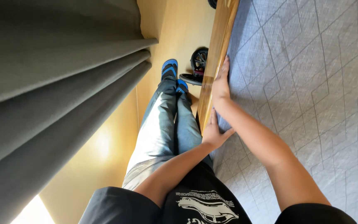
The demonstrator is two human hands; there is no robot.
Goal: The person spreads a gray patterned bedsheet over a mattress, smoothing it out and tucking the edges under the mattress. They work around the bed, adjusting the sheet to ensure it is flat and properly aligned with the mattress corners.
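Warm wooden flooring (104,166) runs below the hands, with grey curtains (54,83) hanging on the far side of the person's legs. Both hands work a grey quilted bedspread (311,103) where it meets the wooden bed frame (218,41). The right hand (221,85) lies flat, fingers extended along the seam between cover and wood. The left hand (213,135) sits just behind it, spread open and pressing the fabric edge against the frame, clamped on nothing. By my judgement the cover is soft, light and limp, so it would bunch easily; its edge by the frame is the place to take hold. Blue sandals (170,68) and a dark wheeled object (199,60) lie beyond the hands
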